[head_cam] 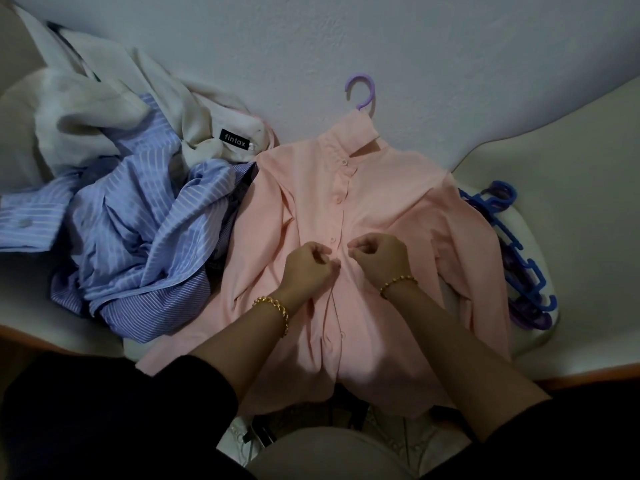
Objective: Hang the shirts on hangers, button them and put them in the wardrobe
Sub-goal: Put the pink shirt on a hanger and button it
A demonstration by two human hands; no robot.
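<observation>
Pinching with left hand (308,268) at the front edge of the pink shirt (381,188), fingers curled and thumb closed on the fabric at mid-placket. Meeting it from the opposite side with right hand (379,259), likewise curled and pinching the other edge. Brought almost knuckle to knuckle, presumably to work 1 button through its hole.

Spread flat and front-up on the pale sheet (450,46), collar farthest from the body, probably to leave both hands free for the placket. Already threaded on a purple hanger (362,90), with only the hook showing, just beyond the pink shirt's collar. Appears fastened at 3 buttons above the hands and open at 1 or more below, so roughly halfway through the buttoning of this garment. No wardrobe in view.

Heaped just left of the pink shirt: blue striped shirts (138,230), crumpled and not yet hung. Piled beyond those, farther left of the pink shirt: a cream garment (121,109) with a black label. Stacked at the pink shirt's right sleeve, partly tucked under it: spare hangers (519,265), blue and purple, likely kept within reach for the waiting shirts.
</observation>
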